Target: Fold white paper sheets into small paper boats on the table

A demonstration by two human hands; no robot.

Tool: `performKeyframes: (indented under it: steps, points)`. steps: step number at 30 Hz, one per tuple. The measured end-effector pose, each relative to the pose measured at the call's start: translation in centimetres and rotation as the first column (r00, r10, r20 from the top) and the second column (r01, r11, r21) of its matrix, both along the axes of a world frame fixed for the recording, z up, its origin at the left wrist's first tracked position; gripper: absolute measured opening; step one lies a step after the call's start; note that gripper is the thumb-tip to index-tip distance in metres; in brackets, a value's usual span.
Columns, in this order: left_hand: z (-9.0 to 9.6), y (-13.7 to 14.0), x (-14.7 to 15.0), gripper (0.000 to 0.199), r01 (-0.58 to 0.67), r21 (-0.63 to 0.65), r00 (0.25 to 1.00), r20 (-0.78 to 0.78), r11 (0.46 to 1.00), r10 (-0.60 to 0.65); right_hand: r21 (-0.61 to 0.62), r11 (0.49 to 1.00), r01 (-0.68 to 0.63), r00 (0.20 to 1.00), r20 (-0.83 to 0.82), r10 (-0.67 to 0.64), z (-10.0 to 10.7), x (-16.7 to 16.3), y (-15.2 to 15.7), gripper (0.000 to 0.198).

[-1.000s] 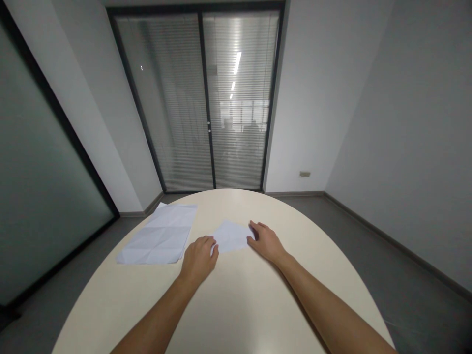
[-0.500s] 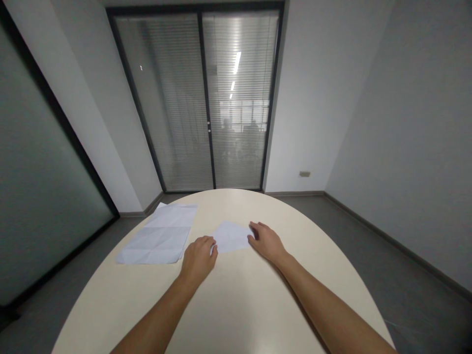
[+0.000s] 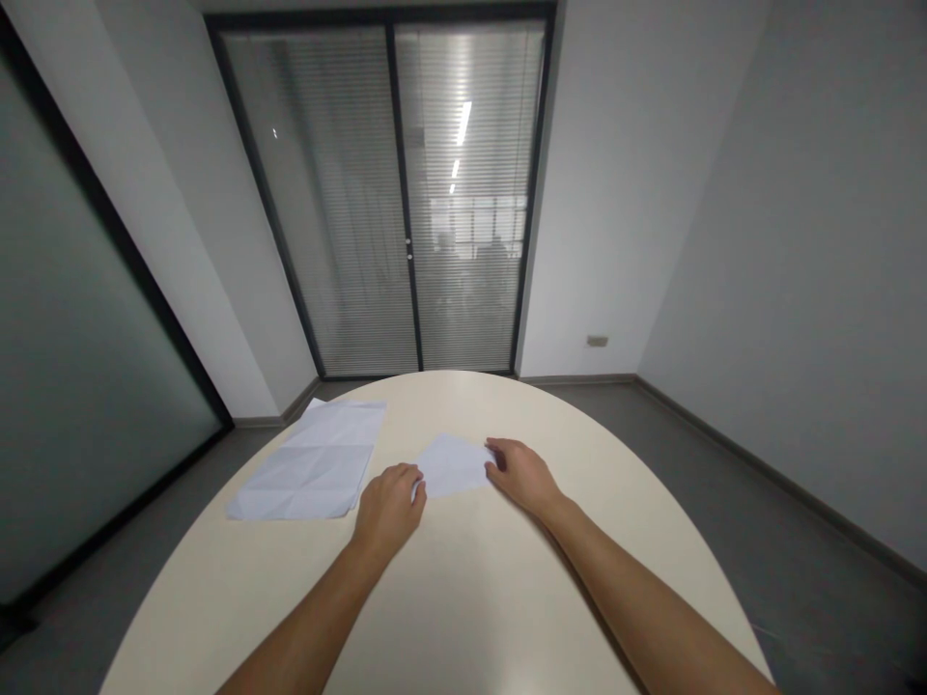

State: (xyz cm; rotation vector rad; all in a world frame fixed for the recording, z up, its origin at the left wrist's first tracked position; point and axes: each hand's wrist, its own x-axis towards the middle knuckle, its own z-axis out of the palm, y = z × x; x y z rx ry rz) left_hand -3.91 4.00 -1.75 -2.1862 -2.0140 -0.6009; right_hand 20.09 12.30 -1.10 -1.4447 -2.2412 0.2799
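A small folded sheet of white paper [image 3: 455,465] lies flat on the table between my two hands, its far edge coming to a blunt point. My left hand [image 3: 391,502] grips its left corner, thumb and curled fingers closed at the edge. At the opposite side, my right hand [image 3: 525,475] has the right end between thumb and forefinger, the other fingers bent and partly hidden. Left of my left hand rests a larger stack of creased white paper [image 3: 311,468], touched by neither hand.
The round cream table [image 3: 449,598] fills the lower view, its curved edge dropping to grey floor. Beyond it stand a glass partition with blinds [image 3: 348,212] and a white wall with a socket [image 3: 598,341]. A frosted panel [image 3: 79,367] is at left.
My right hand's forefinger has shifted slightly along the paper's right edge, closer to the thumb. The left hand and the folded paper look nearly unmoved.
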Motion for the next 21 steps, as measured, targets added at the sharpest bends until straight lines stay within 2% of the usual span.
performKeyframes:
  steps: [6, 17, 21]
  points:
    - [0.16, -0.06, 0.03, 0.022, 0.006, -0.005, 1.0, 0.008, 1.0, -0.006, 0.022, 0.997, -0.072, 0.997, 0.015, 0.072, -0.35, -0.3, 0.0, 0.053]
    - [-0.08, 0.03, -0.08, 0.021, 0.014, 0.018, 0.999, 0.031, 1.0, -0.014, 0.032, 0.995, -0.096, 0.995, -0.029, 0.097, -0.52, -0.26, 0.04, 0.038]
    - [-0.68, 0.46, -0.77, 0.022, -0.033, 0.031, 0.998, 0.063, 0.999, 0.031, 0.036, 0.994, -0.103, 0.994, -0.023, 0.104, -0.85, -0.1, 0.19, 0.038]
